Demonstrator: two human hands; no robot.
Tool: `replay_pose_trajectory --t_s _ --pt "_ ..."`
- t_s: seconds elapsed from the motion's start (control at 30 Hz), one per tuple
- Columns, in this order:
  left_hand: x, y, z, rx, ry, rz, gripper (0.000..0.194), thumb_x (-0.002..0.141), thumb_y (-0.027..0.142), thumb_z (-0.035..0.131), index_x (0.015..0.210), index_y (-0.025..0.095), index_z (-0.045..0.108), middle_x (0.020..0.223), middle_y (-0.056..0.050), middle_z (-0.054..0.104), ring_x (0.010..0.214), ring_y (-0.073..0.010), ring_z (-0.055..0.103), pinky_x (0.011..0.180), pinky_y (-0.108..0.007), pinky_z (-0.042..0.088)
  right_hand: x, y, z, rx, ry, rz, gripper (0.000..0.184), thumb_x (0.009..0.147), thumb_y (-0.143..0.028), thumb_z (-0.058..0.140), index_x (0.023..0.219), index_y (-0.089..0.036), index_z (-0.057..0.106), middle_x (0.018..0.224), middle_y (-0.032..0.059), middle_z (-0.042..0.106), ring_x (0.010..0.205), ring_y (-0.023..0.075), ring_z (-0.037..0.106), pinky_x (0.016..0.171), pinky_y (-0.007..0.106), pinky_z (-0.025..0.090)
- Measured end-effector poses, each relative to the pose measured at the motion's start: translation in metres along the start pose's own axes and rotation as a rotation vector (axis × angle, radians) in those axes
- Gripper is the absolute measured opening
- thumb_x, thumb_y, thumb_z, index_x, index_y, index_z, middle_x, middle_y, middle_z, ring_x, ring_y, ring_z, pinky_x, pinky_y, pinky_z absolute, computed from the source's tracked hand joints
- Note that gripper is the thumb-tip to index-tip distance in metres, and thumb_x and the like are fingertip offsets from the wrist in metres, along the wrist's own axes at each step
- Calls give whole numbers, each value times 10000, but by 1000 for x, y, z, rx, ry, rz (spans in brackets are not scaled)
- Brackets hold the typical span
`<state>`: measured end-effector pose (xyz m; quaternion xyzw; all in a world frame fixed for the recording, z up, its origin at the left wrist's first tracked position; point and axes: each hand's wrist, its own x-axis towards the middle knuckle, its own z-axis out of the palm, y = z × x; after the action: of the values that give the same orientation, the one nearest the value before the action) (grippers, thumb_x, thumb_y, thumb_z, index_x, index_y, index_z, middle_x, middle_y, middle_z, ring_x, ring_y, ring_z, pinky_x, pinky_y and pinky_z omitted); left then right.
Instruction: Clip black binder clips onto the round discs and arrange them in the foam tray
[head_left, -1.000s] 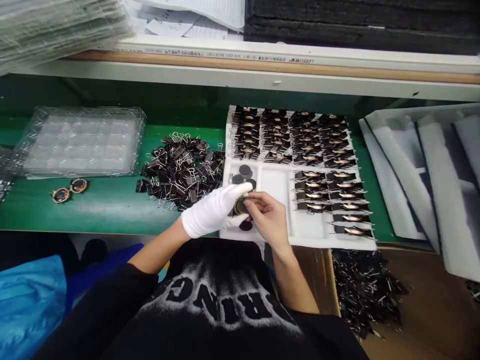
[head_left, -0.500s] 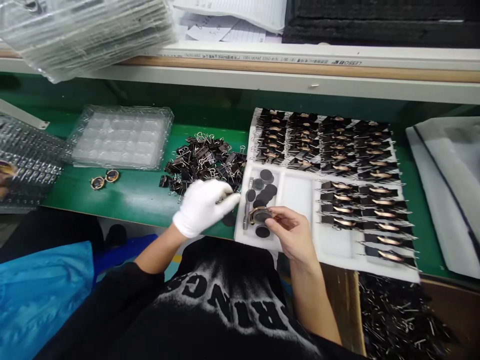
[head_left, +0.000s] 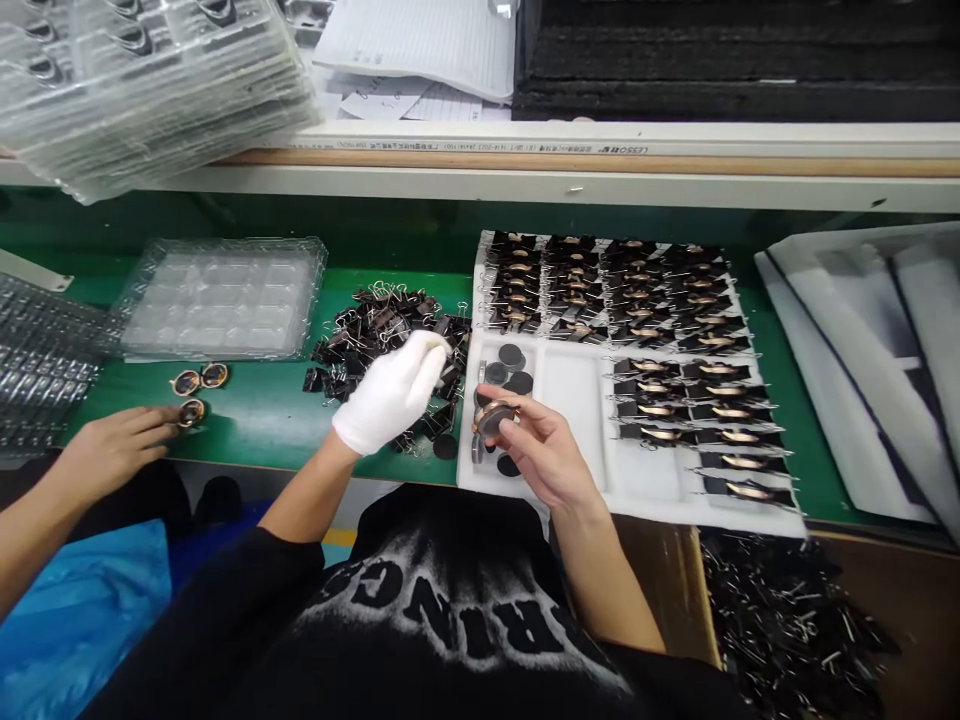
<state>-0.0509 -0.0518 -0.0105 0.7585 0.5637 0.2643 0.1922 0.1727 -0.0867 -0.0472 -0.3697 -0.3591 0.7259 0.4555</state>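
Observation:
My right hand [head_left: 551, 455] grips a watch case [head_left: 491, 420] with a rose-gold rim, a dark disc on the side facing me. It is held over the left compartment of a white foam tray [head_left: 574, 400], where several loose dark discs [head_left: 519, 383] lie. My left hand [head_left: 394, 390], in a white glove, is above the right part of a pile of black binder clips [head_left: 375, 325]. Its fingers are pressed together, and what they pinch is hidden. Rows of watch cases clamped in binder clips [head_left: 645, 310] fill the tray's back and right side.
At left, a co-worker's hand [head_left: 120, 450] touches a watch case [head_left: 191, 413] near two others [head_left: 199, 377]. A clear plastic tray [head_left: 225, 300] sits behind. More clips fill a box [head_left: 795, 620] at lower right. A shelf edge [head_left: 480, 185] crosses above the green table.
My left hand has moved from beside the foam tray back over the clip pile, its fingers closing. The right still holds the watch case. The co-worker's hand has come in with another watch case.

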Motion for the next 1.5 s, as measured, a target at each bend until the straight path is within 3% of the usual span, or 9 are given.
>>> replay_pose_trajectory --t_s 0.1,0.23,0.4,0.53,0.73,0.9,1.0,1.17,1.5 --pt "1 12 6 -63 -69 128 351 1104 313 326 1338 216 568 1111 -44 766 631 -102 665 684 -264 526 4 0 4 4 -79 -34 220 826 -392 868 1009 -284 808 1451 70 680 854 169 739 724 347 653" --pt "3 20 18 57 24 197 393 1079 357 335 1292 161 601 1419 -169 670 724 -143 722 699 -298 548 9 5 9 -15 -38 -36 275 799 -387 891 1035 -267 820 1371 69 714 844 166 734 784 384 680" --pt "3 29 21 -197 114 -46 345 1040 400 439 1237 182 620 847 -11 743 651 -121 672 689 -252 538 9 9 13 45 78 -66 292 755 -397 921 992 -251 834 1187 53 779 920 204 748 837 405 688" --pt "0 28 17 -312 4 -199 251 934 438 582 945 198 656 714 21 675 588 -111 591 589 -237 484 7 5 13 122 137 -79 299 753 -370 932 1013 -259 835 1024 31 812 867 182 750 835 375 683" --pt "-7 15 12 -145 -125 -55 284 785 451 740 768 200 608 565 64 546 520 -92 465 543 -229 391 5 -1 13 172 57 -45 157 805 -342 897 930 -262 847 947 17 810 813 147 731 729 267 658" --pt "-9 7 12 -46 -158 43 391 833 513 701 654 197 558 499 64 496 481 -88 449 528 -229 350 4 4 11 148 43 -12 182 821 -376 882 958 -262 847 1038 40 816 845 163 735 773 302 667" --pt "-9 1 12 -57 -138 57 377 890 492 644 680 193 548 520 62 522 474 -82 454 523 -221 347 3 5 4 125 132 -43 193 837 -371 869 996 -267 839 1264 40 773 924 159 737 829 303 662" --pt "-12 -3 12 -152 -103 115 349 961 377 563 669 187 529 502 79 461 459 -61 387 499 -205 321 3 -1 -11 40 264 -132 240 818 -364 885 1029 -267 824 1071 32 808 971 187 747 908 354 658" --pt "-8 6 10 -90 -199 325 371 971 353 586 647 178 543 491 85 426 432 -51 368 468 -212 274 -1 -11 -22 -260 19 -229 242 929 -290 785 1165 -342 811 1110 -10 830 1043 158 783 934 266 645"
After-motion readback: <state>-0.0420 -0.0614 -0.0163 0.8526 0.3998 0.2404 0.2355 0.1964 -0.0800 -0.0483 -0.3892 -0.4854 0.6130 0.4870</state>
